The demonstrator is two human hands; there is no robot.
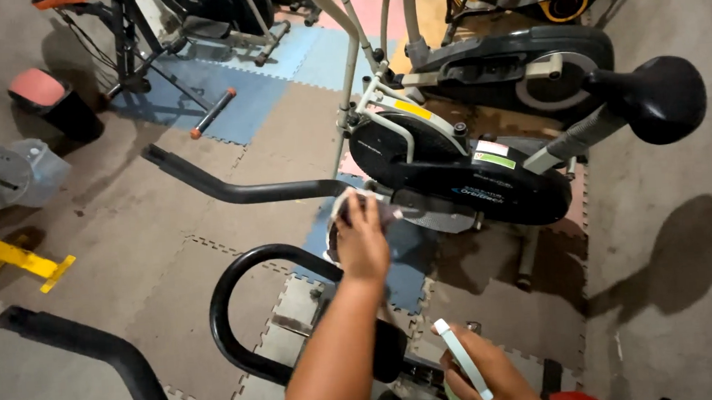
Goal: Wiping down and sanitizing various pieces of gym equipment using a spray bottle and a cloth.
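L hand [362, 243] pressing crumpled grey cloth [371, 210] vs black exercise bike housing [455, 176], fingers curled. R hand [487, 379] gripping pale green spray bottle [461, 368], contents not visible. Black bucket w/ pink lid [52, 100] far left.

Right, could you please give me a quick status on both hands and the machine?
Left hand presses a crumpled cloth on the black exercise machine. Right hand grips a pale spray bottle. Nothing between.

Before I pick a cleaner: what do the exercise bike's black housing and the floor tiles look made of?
The bike's black housing looks like moulded hard plastic: smooth, glossy, with soft highlights. The floor tiles look like matte foam, judging by their interlocking jigsaw edges, though rubber is possible.
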